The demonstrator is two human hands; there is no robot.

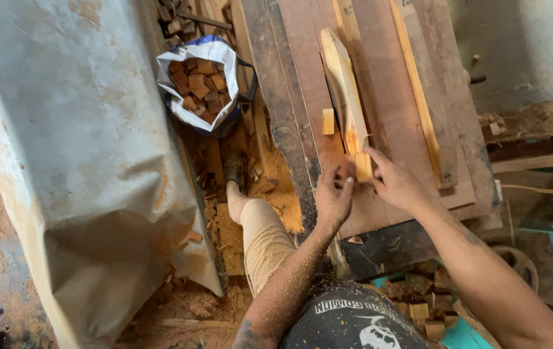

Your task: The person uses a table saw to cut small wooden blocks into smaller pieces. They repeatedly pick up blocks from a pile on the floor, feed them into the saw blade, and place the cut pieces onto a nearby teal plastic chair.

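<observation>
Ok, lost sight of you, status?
Both hands, left hand and right hand, on small wood block at saw guard. Cut block lies beside.
</observation>
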